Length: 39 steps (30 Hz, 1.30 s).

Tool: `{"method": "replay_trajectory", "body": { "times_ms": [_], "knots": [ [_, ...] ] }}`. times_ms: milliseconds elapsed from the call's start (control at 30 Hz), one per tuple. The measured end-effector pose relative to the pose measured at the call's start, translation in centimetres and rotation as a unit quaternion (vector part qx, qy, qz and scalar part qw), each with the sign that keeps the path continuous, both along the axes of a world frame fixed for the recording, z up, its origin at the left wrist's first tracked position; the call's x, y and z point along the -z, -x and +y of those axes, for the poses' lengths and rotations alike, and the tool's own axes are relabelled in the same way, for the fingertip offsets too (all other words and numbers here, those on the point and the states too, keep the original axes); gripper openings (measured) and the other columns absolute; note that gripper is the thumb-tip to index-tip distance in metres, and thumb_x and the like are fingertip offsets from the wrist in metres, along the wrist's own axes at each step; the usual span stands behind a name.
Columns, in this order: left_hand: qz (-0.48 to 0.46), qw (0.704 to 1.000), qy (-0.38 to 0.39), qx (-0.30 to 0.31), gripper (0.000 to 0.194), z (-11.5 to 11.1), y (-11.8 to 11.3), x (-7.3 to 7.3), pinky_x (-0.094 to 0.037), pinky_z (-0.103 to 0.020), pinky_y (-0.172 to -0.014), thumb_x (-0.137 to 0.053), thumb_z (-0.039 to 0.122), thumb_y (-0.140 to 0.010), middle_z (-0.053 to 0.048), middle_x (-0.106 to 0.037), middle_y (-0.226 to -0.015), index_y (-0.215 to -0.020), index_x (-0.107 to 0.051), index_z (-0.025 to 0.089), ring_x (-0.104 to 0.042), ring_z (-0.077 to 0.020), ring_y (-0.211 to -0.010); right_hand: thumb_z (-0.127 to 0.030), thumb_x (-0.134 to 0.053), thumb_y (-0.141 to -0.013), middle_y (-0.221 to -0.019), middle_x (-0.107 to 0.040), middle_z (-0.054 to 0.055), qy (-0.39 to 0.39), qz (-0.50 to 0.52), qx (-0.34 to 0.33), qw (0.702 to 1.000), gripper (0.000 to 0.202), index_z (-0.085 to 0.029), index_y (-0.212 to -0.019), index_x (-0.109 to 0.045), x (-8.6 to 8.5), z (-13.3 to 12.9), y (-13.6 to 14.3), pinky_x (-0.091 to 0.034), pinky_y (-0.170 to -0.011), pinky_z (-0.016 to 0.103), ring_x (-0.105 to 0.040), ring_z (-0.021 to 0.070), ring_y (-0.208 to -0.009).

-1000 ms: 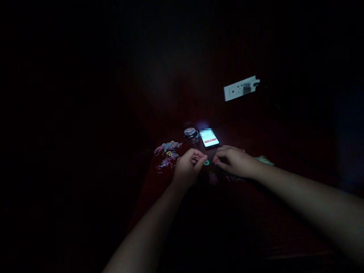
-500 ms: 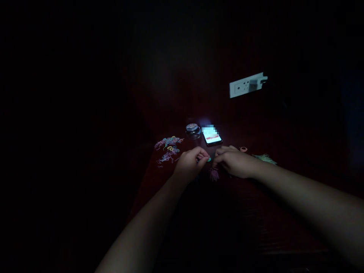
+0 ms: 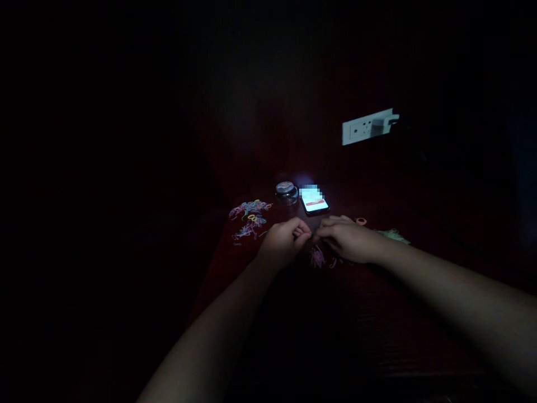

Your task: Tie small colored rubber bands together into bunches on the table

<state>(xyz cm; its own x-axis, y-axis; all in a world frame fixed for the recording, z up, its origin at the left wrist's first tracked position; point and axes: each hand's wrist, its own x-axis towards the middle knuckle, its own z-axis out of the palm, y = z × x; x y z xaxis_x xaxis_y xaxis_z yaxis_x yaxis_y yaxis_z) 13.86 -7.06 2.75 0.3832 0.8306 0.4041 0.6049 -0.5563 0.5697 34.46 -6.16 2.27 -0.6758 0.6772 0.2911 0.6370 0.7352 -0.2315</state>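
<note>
Left hand (image 3: 283, 240) and right hand (image 3: 350, 238) nearly meet, fingertip to fingertip, over the counter (image 3: 232, 263), both curled narrow; whether either pinches anything is too dark to tell. Farther off sits a white socket panel (image 3: 363, 128). A mixed heap of coloured bands (image 3: 251, 208) spreads to the left, a lit phone (image 3: 314, 199) lies just beyond the hands, and a lidded jar (image 3: 286, 193) stands beside it. Pale green bands (image 3: 393, 236) lie by the right wrist, pink bands (image 3: 318, 257) just nearside of the fingertips, an orange ring (image 3: 361, 221) by the right hand. The step looks like fine fingertip handling; the next move seems to call for a light, precise pinch.
</note>
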Motion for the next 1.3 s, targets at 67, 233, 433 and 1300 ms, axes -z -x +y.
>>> {"method": "replay_trajectory", "body": {
  "times_ms": [67, 233, 433, 1300],
  "knots": [
    [0.003, 1.000, 0.002, -0.001, 0.004, 0.1, 0.0, 0.0, -0.049, -0.021, -0.066, -0.062, 0.020, -0.082, 0.000, -0.071, -0.080, -0.084, -0.065, 0.020, -0.064, -0.0118, -0.072, -0.017, -0.051, -0.086, -0.094, -0.064, 0.008, 0.002, -0.012, -0.005, 1.000, 0.029, -0.027, -0.101, -0.073, 0.0, 0.1, 0.0, -0.038, -0.083, 0.038, -0.056, 0.0241, -0.095],
    [0.050, 0.998, -0.044, 0.006, 0.005, -0.5, 0.1, -0.9, -0.048, -0.024, -0.070, -0.062, 0.022, -0.082, 0.000, -0.070, -0.081, -0.085, -0.066, 0.021, -0.063, -0.0132, -0.075, -0.020, -0.058, -0.083, -0.092, -0.064, 0.006, 0.002, -0.028, -0.003, 1.000, 0.019, -0.027, -0.089, -0.074, -0.1, 0.2, 0.2, -0.037, -0.084, 0.038, -0.056, 0.0245, -0.097],
    [0.164, 0.967, -0.054, 0.185, 0.009, -2.8, -0.9, -2.3, -0.046, -0.025, -0.076, -0.060, 0.025, -0.087, 0.000, -0.070, -0.088, -0.089, -0.068, 0.026, -0.063, -0.0145, -0.083, -0.021, -0.058, -0.083, -0.089, -0.064, 0.006, 0.001, -0.031, 0.004, 0.999, 0.014, -0.023, -0.084, -0.072, -0.5, 0.1, 0.4, -0.035, -0.082, 0.036, -0.056, 0.0244, -0.096],
    [0.109, 0.987, -0.088, 0.081, 0.010, -1.7, -0.3, -1.3, -0.046, -0.029, -0.075, -0.057, 0.028, -0.090, -0.002, -0.067, -0.087, -0.091, -0.063, 0.020, -0.060, -0.0154, -0.082, -0.014, -0.048, -0.081, -0.080, -0.064, 0.004, -0.081, 0.127, 0.159, 0.976, 0.009, -0.019, -0.079, -0.055, -1.8, 0.1, -0.8, -0.030, -0.072, 0.032, -0.055, 0.0197, -0.079]
  ]
}}
